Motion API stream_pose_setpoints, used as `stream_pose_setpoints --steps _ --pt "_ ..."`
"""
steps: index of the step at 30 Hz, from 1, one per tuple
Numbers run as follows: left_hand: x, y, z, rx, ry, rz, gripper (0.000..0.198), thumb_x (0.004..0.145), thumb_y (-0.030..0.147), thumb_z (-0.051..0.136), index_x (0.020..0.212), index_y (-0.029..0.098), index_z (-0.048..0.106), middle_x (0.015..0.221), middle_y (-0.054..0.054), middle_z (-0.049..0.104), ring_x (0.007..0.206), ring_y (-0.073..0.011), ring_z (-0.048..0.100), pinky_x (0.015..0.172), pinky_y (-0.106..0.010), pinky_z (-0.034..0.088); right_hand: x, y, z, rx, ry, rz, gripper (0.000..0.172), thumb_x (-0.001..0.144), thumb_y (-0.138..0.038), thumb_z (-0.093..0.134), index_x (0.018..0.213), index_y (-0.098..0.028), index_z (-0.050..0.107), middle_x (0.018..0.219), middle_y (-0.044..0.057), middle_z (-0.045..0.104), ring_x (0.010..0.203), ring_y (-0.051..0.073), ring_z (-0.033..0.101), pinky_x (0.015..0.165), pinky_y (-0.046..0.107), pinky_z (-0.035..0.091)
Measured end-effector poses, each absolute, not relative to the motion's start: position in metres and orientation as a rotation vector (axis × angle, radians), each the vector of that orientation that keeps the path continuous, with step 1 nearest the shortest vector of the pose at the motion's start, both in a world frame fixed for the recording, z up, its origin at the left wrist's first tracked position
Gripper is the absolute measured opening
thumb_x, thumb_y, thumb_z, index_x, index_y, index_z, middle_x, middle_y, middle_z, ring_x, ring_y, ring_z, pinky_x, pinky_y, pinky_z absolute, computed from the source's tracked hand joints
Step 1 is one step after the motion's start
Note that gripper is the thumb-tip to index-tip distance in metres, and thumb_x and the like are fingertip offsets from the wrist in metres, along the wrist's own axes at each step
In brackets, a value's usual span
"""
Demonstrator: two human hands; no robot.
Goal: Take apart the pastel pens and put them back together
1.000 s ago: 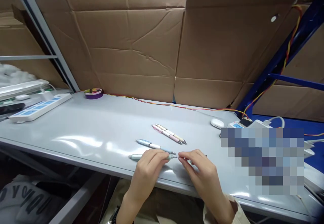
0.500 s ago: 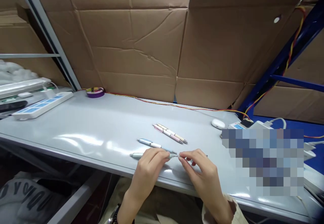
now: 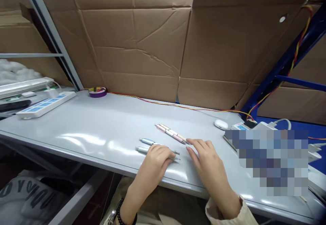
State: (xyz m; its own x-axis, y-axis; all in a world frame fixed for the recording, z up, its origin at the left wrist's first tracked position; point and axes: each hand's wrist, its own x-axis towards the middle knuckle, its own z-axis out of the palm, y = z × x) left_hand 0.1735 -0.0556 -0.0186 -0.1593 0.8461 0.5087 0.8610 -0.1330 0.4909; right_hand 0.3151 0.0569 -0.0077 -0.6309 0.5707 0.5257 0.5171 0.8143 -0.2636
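Observation:
My left hand (image 3: 157,160) is closed on a pale green pen (image 3: 141,149), whose tip sticks out past the thumb. Just behind it lies a light blue and white pen (image 3: 147,141), partly covered by the same hand. My right hand (image 3: 205,158) hovers low over the table with thumb and index finger apart and no object visible between them. Its index fingertip is at the tip of a cream pen (image 3: 165,127); whether they touch I cannot tell. Alongside the cream pen lies a pink and white pen (image 3: 170,133).
The grey table (image 3: 112,123) backs onto a cardboard wall (image 3: 137,58). A purple tape roll (image 3: 97,92) and a power strip (image 3: 47,105) stand at left. A white earbud case (image 3: 221,124) lies at right, near a blurred-out area. Red and yellow wires (image 3: 163,105) run along the back.
My right hand has left the green pen's tip and moved back and right, to the tips of the cream and pink pens. The left hand has brought the green pen nearer the blue one.

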Motion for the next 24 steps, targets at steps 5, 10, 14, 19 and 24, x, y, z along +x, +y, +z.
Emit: stream_pose_setpoints --steps 5,10,14,19,24 --pt "0.175 -0.058 -0.017 -1.942 -2.063 -1.134 0.021 0.081 0.007 0.056 0.094 0.023 0.059 0.106 -0.003 0.059 0.110 -0.0244 0.048 0.094 -0.044 0.039 0.292 0.054 0.001 -0.902 -2.549 -0.165 0.017 0.082 -0.012 0.056 0.094 -0.021 0.064 0.080 0.006 0.064 0.078 0.026 0.052 0.060 0.034 0.039" --pt "0.169 -0.077 -0.015 -1.847 -2.198 -1.075 0.013 0.084 0.015 0.055 0.094 0.023 0.057 0.092 -0.002 0.059 0.087 -0.0216 0.055 0.074 -0.034 0.046 0.281 0.049 -0.005 -0.965 -2.510 -0.207 0.021 0.084 -0.008 0.049 0.096 -0.020 0.061 0.084 0.007 0.063 0.080 0.024 0.053 0.060 0.033 0.036" --pt "0.158 -0.084 -0.012 -1.861 -2.275 -0.953 0.008 0.087 0.017 0.050 0.087 0.022 0.056 0.085 0.000 0.059 0.079 -0.0190 0.056 0.068 -0.031 0.045 0.280 0.050 -0.010 -1.014 -2.504 -0.265 0.015 0.084 -0.009 0.052 0.082 -0.020 0.062 0.076 0.007 0.063 0.077 0.024 0.052 0.060 0.033 0.034" --pt "0.156 -0.074 -0.006 -1.997 -2.293 -0.852 0.010 0.090 0.018 0.046 0.087 0.022 0.056 0.088 0.000 0.059 0.081 -0.0194 0.055 0.071 -0.033 0.044 0.281 0.052 -0.006 -0.993 -2.468 -0.193 0.012 0.086 -0.016 0.053 0.078 -0.020 0.062 0.075 0.006 0.063 0.076 0.024 0.052 0.060 0.033 0.031" --pt "0.159 -0.064 -0.003 -2.036 -2.328 -0.822 0.011 0.091 0.019 0.046 0.094 0.023 0.055 0.093 0.000 0.057 0.088 -0.0206 0.053 0.076 -0.036 0.044 0.300 0.050 0.017 -0.881 -2.303 -0.002 0.007 0.087 -0.023 0.054 0.090 -0.021 0.061 0.084 0.004 0.066 0.078 0.023 0.050 0.064 0.033 0.032"
